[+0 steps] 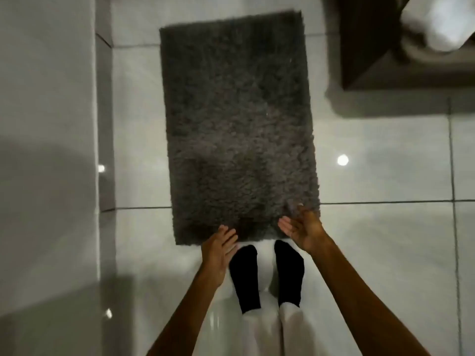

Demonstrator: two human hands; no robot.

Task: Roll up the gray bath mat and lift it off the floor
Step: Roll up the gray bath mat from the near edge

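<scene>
While mat (237,124) lies flat, left hand (218,249) & right hand (300,228) spread wide at its near edge, gripping nothing.

I see the gray bath mat (236,124) lying flat and fully unrolled, a shaggy dark gray rectangle. It fills the upper middle of the frame, long side running top to bottom, tilted slightly, near edge at lower centre.

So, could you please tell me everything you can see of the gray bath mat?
The bath mat is a dark gray rectangle with a shaggy pile, lying flat and unrolled on the glossy tiled floor, long side running away from the person. The left hand and right hand, both open, reach its near edge; contact is unclear. Black-socked feet stand just short of it.
</scene>
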